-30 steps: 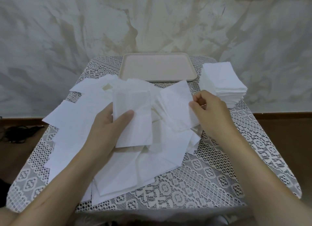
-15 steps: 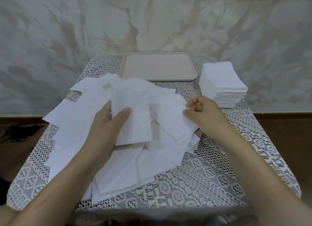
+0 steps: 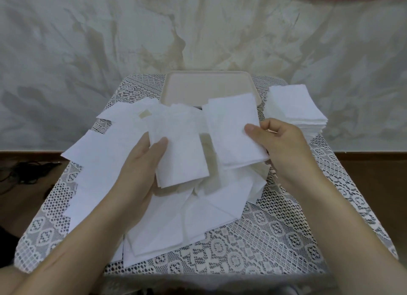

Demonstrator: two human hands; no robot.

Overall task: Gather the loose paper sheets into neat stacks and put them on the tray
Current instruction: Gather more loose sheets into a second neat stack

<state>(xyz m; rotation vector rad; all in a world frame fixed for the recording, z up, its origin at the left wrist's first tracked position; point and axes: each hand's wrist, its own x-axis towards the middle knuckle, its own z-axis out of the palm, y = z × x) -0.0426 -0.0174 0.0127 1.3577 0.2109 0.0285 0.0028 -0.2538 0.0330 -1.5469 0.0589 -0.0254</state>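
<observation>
While loose sheets (image 3: 105,162) sprawl at left and centre, our left hand (image 3: 141,169) grips a small stack (image 3: 180,153) at mid-frame; the tray (image 3: 198,85) above shows no paper yet. Our right hand (image 3: 284,147), just right, pinches further sheets (image 3: 233,131), which, we judge, must next land squarely on that stack.

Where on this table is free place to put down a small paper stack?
The tray at the back is bare. The lace cloth is free at the near right, between the loose sheets and the table edge. Left and middle are crowded with sheets; the neat stack fills the far right corner.
</observation>
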